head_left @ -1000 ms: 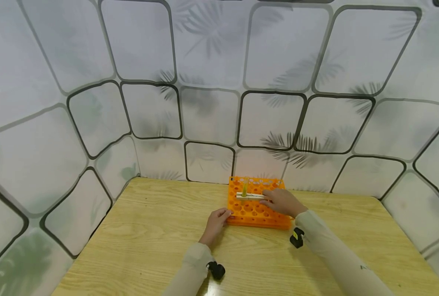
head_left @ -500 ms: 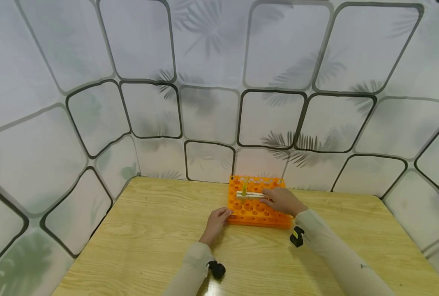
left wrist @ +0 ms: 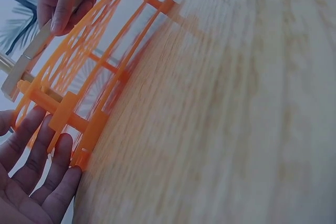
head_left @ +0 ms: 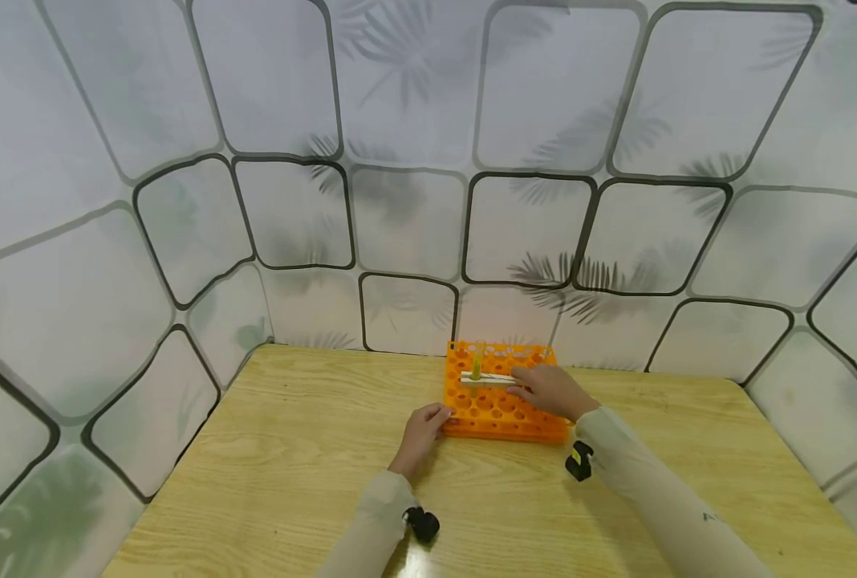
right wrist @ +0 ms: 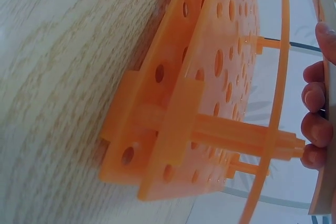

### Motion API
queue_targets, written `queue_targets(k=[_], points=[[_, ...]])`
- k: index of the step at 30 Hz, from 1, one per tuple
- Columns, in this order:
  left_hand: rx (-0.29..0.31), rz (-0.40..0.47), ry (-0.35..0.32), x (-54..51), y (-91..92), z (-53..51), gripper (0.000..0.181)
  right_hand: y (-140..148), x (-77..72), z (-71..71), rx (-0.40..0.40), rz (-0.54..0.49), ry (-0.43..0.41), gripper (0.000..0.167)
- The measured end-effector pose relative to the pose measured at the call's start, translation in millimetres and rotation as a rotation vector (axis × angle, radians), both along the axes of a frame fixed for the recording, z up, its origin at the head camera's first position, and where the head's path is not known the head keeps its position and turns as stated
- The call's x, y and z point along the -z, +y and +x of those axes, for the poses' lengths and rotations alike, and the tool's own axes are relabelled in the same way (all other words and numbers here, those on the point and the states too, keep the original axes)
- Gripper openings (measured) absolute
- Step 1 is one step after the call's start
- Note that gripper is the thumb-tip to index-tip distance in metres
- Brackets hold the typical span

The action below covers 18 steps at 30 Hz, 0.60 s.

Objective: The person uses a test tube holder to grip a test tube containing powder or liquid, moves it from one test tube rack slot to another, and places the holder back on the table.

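In the head view, an orange test tube rack with rows of round holes stands on the table. My right hand grips a pale wooden test tube clamp above it. Held in the clamp's far end is a glass test tube with yellowish contents; its lower part reaches down into the rack in the left wrist view. At the front left corner my left hand holds the rack. Its fingers lie against the rack's end, the thumb near the upper tier.
The rack sits at the back of the wood-grain table, close to a patterned curtain that rises behind and at the sides. Each forearm wears a small black camera, one of them on the left wrist.
Clamp, tube, rack and both hands keep their places; only a very slight shift of the whole head view shows.
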<state>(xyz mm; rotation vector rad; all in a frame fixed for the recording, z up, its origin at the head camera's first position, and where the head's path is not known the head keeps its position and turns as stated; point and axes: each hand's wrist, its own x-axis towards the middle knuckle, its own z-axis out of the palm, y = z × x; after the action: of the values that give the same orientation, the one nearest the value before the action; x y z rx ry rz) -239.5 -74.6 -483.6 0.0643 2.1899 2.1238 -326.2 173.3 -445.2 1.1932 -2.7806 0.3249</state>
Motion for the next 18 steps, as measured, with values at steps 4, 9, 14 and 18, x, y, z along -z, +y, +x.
queue_targets(k=[4, 9, 14, 18], points=[[0.005, -0.005, -0.003, 0.2, -0.9, -0.1, 0.030, -0.8, -2.0, 0.4, -0.007, 0.003, 0.009, 0.020], [0.006, -0.012, 0.001, 0.1, -1.1, 0.5, 0.029, -0.9, -2.9, 0.8, -0.008, -0.001, 0.009, 0.022], [0.008, -0.008, 0.007, 0.5, -0.7, 0.1, 0.029, -0.6, -3.0, 0.7, -0.008, 0.003, 0.009, 0.022], [0.006, -0.007, 0.003, 1.0, -0.6, 0.4, 0.029, 0.0, -2.5, 0.7, -0.011, 0.005, 0.019, 0.022]])
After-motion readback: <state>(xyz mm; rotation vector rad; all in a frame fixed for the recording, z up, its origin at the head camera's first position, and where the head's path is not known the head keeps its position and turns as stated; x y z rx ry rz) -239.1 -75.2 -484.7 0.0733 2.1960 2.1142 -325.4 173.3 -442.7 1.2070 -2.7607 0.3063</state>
